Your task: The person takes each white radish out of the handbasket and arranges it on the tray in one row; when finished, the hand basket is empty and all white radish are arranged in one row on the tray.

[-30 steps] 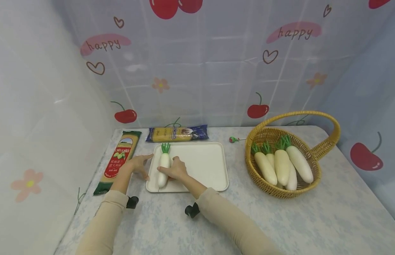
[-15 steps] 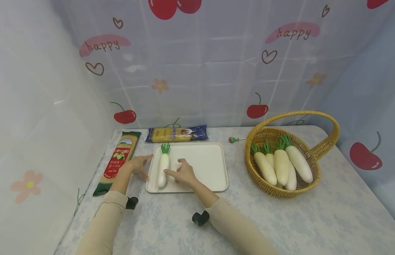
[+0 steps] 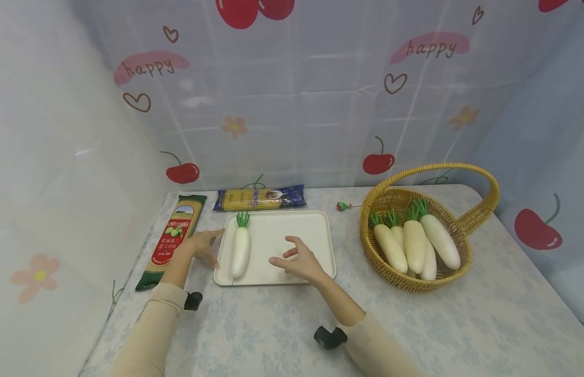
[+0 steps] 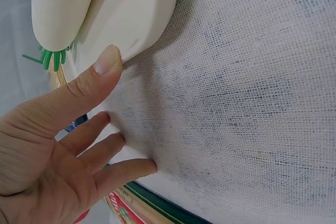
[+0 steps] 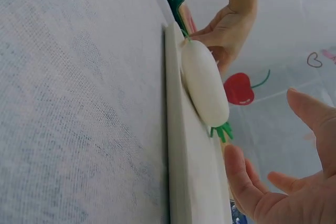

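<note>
A white radish point(image 3: 241, 252) with green leaf stubs lies lengthwise near the left side of the white tray point(image 3: 292, 230). At the tray's left edge is my left hand point(image 3: 203, 247), fingers spread; in the left wrist view its thumb point(image 4: 107, 61) is right at the tray rim. My right hand point(image 3: 301, 262) hovers over the middle of the tray, fingers apart and holding nothing. In the right wrist view the radish point(image 5: 205, 82) lies beyond that hand's fingers. Several more radishes point(image 3: 416, 246) lie in a wicker basket point(image 3: 400, 283) on the right.
A green-ended pasta packet point(image 3: 173, 238) lies left of the tray, partly behind my left forearm. Along the tray's far side is a blue and yellow pasta packet point(image 3: 259, 198). A small lollipop point(image 3: 343, 206) lies between it and the basket, whose handle arches high.
My right hand has let go of the radish and moved right, away from it. The radish stays on the tray. My left hand has hardly moved.
</note>
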`<act>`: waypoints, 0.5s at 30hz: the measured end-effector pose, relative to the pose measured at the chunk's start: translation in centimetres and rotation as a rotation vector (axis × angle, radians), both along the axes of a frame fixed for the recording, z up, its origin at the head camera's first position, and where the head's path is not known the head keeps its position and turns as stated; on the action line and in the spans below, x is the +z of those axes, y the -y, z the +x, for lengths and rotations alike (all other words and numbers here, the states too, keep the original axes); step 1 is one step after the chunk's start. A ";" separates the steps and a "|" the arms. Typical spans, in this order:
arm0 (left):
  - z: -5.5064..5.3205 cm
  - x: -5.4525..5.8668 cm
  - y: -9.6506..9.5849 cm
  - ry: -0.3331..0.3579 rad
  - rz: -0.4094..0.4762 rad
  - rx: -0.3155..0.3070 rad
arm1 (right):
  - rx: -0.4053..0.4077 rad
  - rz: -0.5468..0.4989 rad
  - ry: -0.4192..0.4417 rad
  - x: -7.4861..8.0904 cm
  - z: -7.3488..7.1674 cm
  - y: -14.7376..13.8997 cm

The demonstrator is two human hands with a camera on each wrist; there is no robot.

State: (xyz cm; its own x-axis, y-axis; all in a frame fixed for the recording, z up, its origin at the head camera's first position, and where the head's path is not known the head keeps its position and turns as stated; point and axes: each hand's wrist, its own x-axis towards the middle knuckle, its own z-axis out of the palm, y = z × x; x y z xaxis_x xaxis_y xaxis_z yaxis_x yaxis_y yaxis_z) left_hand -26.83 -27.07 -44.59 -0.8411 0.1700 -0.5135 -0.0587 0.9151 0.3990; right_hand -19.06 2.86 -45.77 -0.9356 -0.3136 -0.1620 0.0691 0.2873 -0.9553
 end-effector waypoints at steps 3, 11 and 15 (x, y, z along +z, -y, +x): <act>0.0 0.1 0.0 -0.003 -0.003 0.000 | 0.031 -0.026 0.013 0.3 0.6 -1.0; 0.1 0.3 0.0 -0.006 -0.012 -0.011 | 0.106 0.008 -0.045 1.6 2.4 -4.0; 0.2 0.3 0.0 -0.007 -0.018 -0.019 | 0.128 0.052 -0.110 2.2 3.3 -6.0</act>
State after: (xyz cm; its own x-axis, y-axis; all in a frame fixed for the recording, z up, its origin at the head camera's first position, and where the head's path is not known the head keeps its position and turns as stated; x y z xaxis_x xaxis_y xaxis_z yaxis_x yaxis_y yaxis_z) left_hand -26.61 -27.06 -44.24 -0.8416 0.1764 -0.5106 -0.0387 0.9231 0.3827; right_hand -15.77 8.87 -43.56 -0.9015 -0.4254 -0.0800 -0.0754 0.3363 -0.9387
